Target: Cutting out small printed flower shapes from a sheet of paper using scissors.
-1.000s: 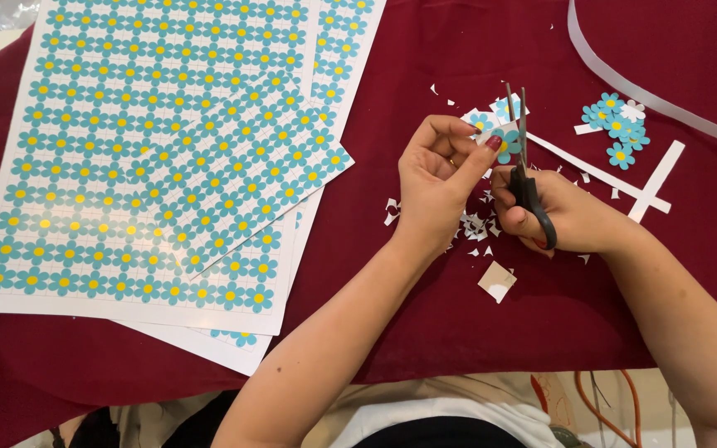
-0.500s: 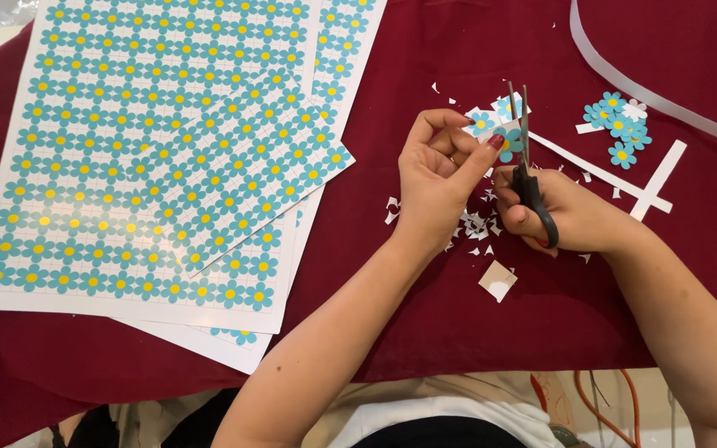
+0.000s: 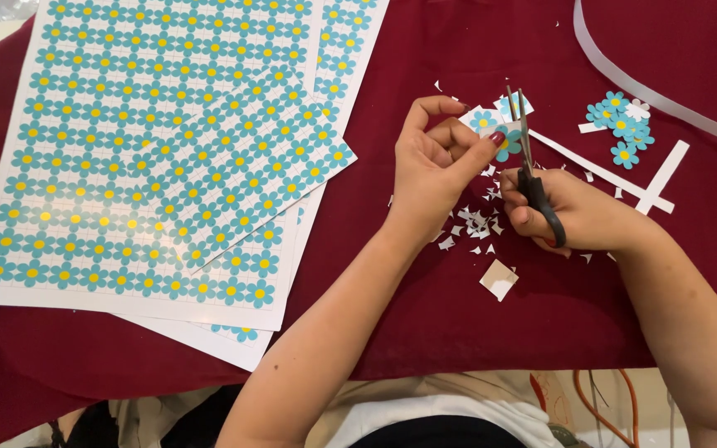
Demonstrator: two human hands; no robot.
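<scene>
My left hand (image 3: 440, 163) pinches a small paper piece printed with blue flowers (image 3: 491, 124) between thumb and fingers. My right hand (image 3: 573, 212) grips black-handled scissors (image 3: 529, 166), blades pointing away from me and meeting the paper piece just right of my left thumb. Both hands hover over a dark red tablecloth (image 3: 475, 332). Tiny white paper offcuts (image 3: 475, 226) lie scattered under and between the hands.
Large sheets printed with blue and yellow flowers (image 3: 159, 149) overlap at the left. A pile of cut-out flowers (image 3: 621, 124) sits at the right beside white paper strips (image 3: 616, 176). A long pale strip (image 3: 649, 91) curves at top right. A small white square scrap (image 3: 499, 280) lies near me.
Almost nothing differs; the scissors and the paper piece have shifted very slightly between the hands.
</scene>
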